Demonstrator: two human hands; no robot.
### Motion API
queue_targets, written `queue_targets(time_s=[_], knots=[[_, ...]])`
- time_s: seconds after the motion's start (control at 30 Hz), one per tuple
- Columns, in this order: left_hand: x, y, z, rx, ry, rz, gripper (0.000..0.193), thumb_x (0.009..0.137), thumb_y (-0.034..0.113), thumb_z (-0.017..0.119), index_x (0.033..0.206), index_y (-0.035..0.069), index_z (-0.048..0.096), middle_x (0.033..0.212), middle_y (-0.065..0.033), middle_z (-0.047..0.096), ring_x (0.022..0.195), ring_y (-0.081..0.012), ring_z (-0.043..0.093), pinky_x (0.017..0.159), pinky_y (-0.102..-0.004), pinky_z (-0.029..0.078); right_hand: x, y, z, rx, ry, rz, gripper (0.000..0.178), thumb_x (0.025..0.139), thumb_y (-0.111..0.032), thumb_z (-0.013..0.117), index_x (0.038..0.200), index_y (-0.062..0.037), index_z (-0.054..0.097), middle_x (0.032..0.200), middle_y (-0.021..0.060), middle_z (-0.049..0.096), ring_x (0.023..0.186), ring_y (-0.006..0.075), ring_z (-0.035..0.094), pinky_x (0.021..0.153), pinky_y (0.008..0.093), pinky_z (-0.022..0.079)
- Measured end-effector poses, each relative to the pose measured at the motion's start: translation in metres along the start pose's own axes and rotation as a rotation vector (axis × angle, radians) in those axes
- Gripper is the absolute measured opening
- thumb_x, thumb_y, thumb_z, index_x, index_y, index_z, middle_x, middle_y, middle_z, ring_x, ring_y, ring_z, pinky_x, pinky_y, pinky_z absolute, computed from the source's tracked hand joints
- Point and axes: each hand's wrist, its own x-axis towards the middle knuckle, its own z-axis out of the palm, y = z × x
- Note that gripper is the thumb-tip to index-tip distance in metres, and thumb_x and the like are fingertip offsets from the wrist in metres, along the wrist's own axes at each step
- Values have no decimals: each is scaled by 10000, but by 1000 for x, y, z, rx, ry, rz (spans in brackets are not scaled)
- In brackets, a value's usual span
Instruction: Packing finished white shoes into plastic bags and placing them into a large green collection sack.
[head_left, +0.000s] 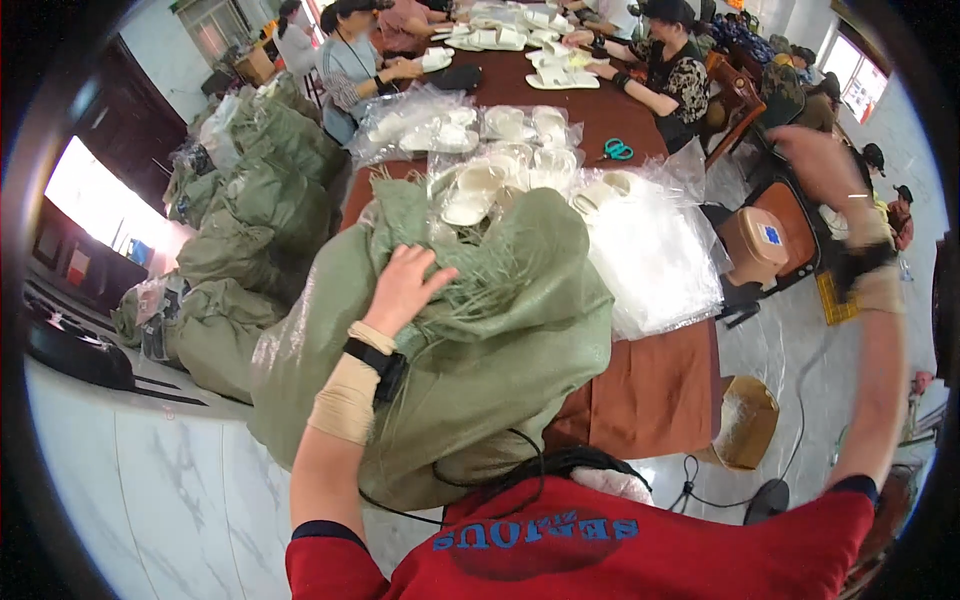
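Observation:
My left hand (403,287) lies on a large green woven sack (430,400), its fingers spread on the plastic near the frayed mouth. Loose shredded strands (480,280) stick out around that opening. My right hand (825,170) is raised far off to the right, away from the table and holding nothing I can make out; motion smears its fingers. Just beyond the sack lie pale slippers in clear plastic bags (480,185). To their right is a stack of clear plastic bags (650,255), with a slipper at its far edge.
Teal-handled scissors (618,150) lie on the brown-covered table (640,395). Several stuffed green sacks (270,190) are piled on the left. A tan bin (755,240) and a cardboard box (745,420) stand at right. People (675,70) work with slippers at the far end.

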Motion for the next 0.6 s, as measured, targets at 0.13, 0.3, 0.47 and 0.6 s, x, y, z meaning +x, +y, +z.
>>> queue_targets(time_s=[0.13,0.3,0.47,0.6], knots=[[-8,7,10,-107,89,92,392,908,370,627,861,-9,539,873,-150,523,905,-342,478,798,-435,426,41,-191,137,86,189,-776,601,837,-91,640,1409,-158,467,1337,124,553,1245,306,528,1033,417,442],[-26,7,1,-113,116,25,310,927,282,610,903,-20,550,885,-153,528,902,-350,479,785,-442,416,44,-249,239,3,-131,-787,454,798,-154,701,1226,-126,553,1069,103,622,1011,304,610,874,410,511],[-52,10,22,-262,31,-242,393,802,332,745,936,-14,616,1009,-123,523,966,-328,495,854,-389,444,9,-210,199,502,-1,-309,174,874,-149,624,1030,-85,580,896,79,643,908,306,633,741,388,536],[-43,14,25,106,-359,42,340,762,279,754,912,-12,662,1069,-102,559,1059,-286,495,872,-423,451,4,-236,190,538,84,-389,261,934,-205,581,1174,-102,573,1187,98,621,1082,286,602,929,388,494]])
